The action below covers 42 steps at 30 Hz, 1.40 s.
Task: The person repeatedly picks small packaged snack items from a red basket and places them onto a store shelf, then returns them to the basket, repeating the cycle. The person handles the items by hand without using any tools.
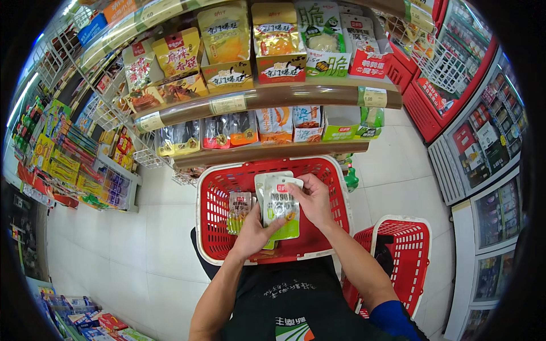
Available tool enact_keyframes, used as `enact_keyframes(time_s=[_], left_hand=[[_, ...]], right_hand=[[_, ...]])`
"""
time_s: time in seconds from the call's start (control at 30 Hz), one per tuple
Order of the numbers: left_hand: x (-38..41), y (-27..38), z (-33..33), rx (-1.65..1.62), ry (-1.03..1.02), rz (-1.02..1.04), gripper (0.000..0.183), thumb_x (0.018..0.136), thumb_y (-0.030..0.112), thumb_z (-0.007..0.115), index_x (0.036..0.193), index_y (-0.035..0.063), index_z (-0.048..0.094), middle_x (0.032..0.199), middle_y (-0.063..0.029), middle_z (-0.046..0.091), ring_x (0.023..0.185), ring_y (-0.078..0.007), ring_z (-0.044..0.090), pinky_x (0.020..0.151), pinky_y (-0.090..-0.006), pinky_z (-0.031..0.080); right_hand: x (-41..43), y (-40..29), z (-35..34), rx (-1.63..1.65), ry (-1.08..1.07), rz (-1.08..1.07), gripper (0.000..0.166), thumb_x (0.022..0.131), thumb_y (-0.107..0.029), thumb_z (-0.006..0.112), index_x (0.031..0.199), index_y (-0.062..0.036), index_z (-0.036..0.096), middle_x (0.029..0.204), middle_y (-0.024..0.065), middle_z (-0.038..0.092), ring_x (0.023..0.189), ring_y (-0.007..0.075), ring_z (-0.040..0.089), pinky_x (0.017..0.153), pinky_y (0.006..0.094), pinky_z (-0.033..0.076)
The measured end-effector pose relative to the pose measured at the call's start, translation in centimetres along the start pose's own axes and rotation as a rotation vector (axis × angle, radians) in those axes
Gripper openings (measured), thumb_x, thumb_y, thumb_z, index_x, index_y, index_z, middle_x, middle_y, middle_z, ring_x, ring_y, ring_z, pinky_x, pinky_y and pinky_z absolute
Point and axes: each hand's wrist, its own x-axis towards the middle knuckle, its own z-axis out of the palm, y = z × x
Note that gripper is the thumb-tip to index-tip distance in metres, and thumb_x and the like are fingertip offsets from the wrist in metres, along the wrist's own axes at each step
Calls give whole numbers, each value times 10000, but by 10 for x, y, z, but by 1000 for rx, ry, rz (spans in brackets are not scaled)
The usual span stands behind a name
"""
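Observation:
Over a red plastic shopping basket with a white rim, I hold a small stack of white-and-green snack pouches. My left hand grips the stack at its lower left side, the thumb lying across the front pouch. My right hand pinches the upper right edge between thumb and fingers. Inside the basket, on the left, stands a row of similar snack pouches with green lower parts. My hands and the held stack hide part of the basket's floor.
Shelves of boxed snack pouches rise directly ahead, edged with price tags. A second red basket stands on the tiled floor at right. Glass-door fridges line the right side. A snack display is on the left, and boxed goods sit lower left.

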Motion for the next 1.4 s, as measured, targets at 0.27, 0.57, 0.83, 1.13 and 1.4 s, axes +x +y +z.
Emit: enact_keyframes(time_s=[0.27, 0.57, 0.83, 1.13, 1.4], left_hand=[[5, 18, 7, -114, -127, -12, 475, 861, 75, 742, 1278, -31, 542, 1110, -87, 672, 993, -128, 624, 869, -290, 519], [13, -14, 16, -379, 171, 64, 235, 876, 34, 718, 1097, -5, 646, 961, -75, 706, 829, -107, 661, 739, -253, 555], [22, 10, 46, -817, 233, -18, 139, 896, 81, 704, 1014, 10, 681, 957, -99, 718, 831, -149, 682, 759, -305, 573], [20, 19, 70, -538, 233, 208, 424, 839, -51, 715, 1211, 3, 520, 1103, -103, 661, 988, -161, 652, 884, -317, 549], [25, 13, 63, -667, 231, 91, 180, 908, 38, 678, 1083, 6, 650, 1008, -75, 703, 888, -112, 655, 819, -283, 545]], right_hand=[[-9, -58, -49, -286, -104, 99, 214, 856, -199, 766, 884, 7, 721, 774, 15, 693, 724, 57, 593, 643, 247, 476], [-22, -55, -51, 213, 75, 236, 202, 845, -182, 783, 888, 0, 708, 806, 20, 691, 721, 36, 571, 659, 216, 457], [-28, -42, -36, 160, 251, 15, 100, 888, -99, 727, 874, -22, 664, 842, -10, 677, 745, 19, 556, 689, 200, 451], [-27, -37, -45, 47, 414, -89, 133, 941, -142, 673, 872, -54, 601, 834, -26, 632, 748, 19, 530, 685, 206, 447], [-35, -46, -46, 81, 310, -123, 99, 953, -122, 642, 919, -44, 590, 869, -11, 625, 774, 35, 542, 705, 220, 456]])
